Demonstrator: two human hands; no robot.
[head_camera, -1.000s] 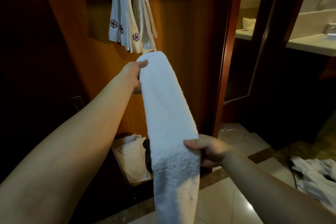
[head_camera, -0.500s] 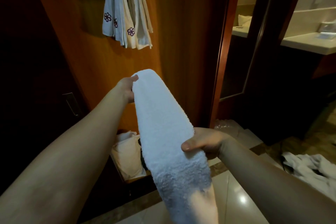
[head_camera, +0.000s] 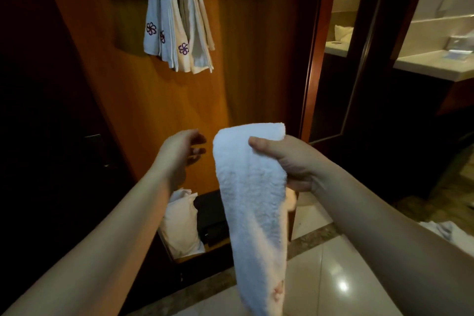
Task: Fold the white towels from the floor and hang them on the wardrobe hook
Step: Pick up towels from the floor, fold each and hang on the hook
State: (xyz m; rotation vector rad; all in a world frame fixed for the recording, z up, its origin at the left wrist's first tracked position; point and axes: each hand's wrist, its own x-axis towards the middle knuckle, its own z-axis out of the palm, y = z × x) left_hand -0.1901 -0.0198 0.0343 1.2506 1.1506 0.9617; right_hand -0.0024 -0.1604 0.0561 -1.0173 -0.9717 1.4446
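- Now, largest first: the wooden wardrobe panel (head_camera: pixel 164 100) fills the middle of the head view; the camera sits lower against it than half a second ago, so more of the panel's upper part shows.
- Tiled floor (head_camera: pixel 333 277) at lower right, glossy, with a light glare. A crumpled pile of white cloth (head_camera: pixel 441 229) lies on it at the right edge; less of that pile shows than before.
- Bathroom bench (head_camera: pixel 436 64), pale top, seen through the doorway at upper right.
- Folded white towel (head_camera: pixel 252 197): a long narrow strip hanging from its top end down past the bottom edge of the view. Earlier it was stretched between both hands; now only one hand carries it, and its top fold sits lower, well below the hung set.
- Hanging towels (head_camera: pixel 177 25) with purple flower marks, draped high on the panel. The hook itself is hidden by cloth.
- Pale bag (head_camera: pixel 179 223) in the open compartment at the panel's foot, behind the left forearm.
- Right hand (head_camera: pixel 289 161): clamped on the towel's top end, thumb across the front.
- Left hand (head_camera: pixel 182 149): let go since the earlier frame; fingers loosely spread, holding nothing, just beside the towel's left edge and not touching it.
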